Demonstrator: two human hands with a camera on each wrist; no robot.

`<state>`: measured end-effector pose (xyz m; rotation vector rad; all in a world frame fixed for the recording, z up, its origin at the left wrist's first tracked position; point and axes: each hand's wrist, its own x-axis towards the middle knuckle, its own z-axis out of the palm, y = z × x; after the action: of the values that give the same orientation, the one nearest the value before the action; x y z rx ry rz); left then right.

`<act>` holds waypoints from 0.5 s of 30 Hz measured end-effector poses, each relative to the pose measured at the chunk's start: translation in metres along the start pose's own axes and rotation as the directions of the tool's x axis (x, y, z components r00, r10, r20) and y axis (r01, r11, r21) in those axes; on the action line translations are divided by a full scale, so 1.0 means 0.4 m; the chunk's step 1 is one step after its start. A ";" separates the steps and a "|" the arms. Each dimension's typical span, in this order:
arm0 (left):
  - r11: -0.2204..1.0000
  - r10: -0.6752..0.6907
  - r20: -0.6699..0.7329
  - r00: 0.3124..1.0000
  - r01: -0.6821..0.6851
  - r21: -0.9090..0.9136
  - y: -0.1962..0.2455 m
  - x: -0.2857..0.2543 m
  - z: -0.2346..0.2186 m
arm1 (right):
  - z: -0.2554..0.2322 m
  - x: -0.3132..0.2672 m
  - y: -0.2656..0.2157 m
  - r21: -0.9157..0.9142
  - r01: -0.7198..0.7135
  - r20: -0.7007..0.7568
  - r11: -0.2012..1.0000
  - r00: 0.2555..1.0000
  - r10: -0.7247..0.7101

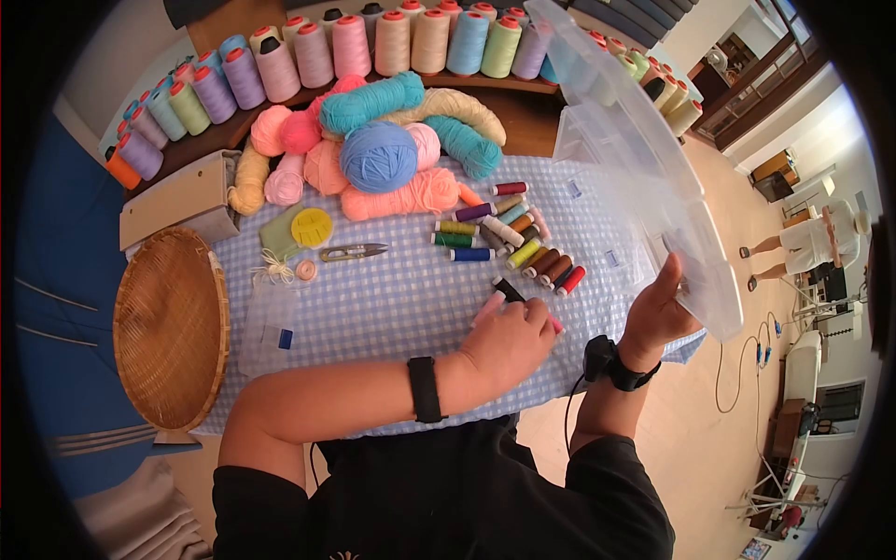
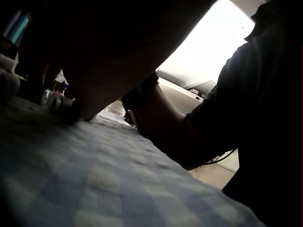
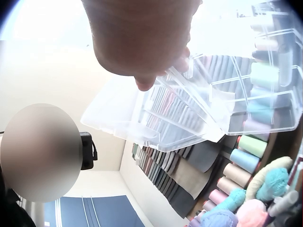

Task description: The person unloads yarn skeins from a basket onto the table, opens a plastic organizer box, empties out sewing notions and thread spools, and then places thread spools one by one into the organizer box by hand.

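Observation:
In the head view, my left hand is curled low over the checked cloth around a pink spool, whose end shows beside the fingers. A black spool and a pale pink piece lie against that hand. My right hand grips the lower edge of a clear plastic box, held tilted up at the right. The right wrist view shows the right hand at the clear box with its compartments. Loose colored spools lie beyond the left hand. The left wrist view is dark; its fingertips are hidden.
Yarn skeins are heaped at the back, before a curved shelf of thread cones. Thread snips, a yellow disc and a wicker basket are at the left. Another person stands far right.

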<state>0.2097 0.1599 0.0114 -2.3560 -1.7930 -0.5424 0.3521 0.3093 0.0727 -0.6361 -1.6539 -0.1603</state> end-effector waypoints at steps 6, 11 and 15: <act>0.989 -0.067 0.084 0.994 0.078 -0.128 -0.032 0.082 0.069 | -0.028 -0.015 0.004 0.035 -0.067 -0.065 0.997 0.995 0.069; 1.000 -0.021 -0.070 0.997 0.022 0.015 -0.035 0.122 0.081 | -0.059 -0.041 0.019 0.068 -0.090 -0.126 0.994 0.987 0.098; 0.981 -0.156 -0.024 0.988 0.152 -0.124 -0.027 0.063 -0.006 | -0.087 -0.030 0.022 -0.085 -0.111 -0.133 0.990 0.986 0.100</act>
<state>0.2045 0.1848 0.0215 -2.2801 -1.9919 -0.7270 0.3872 0.2972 0.0660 -0.7666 -1.4920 -0.1977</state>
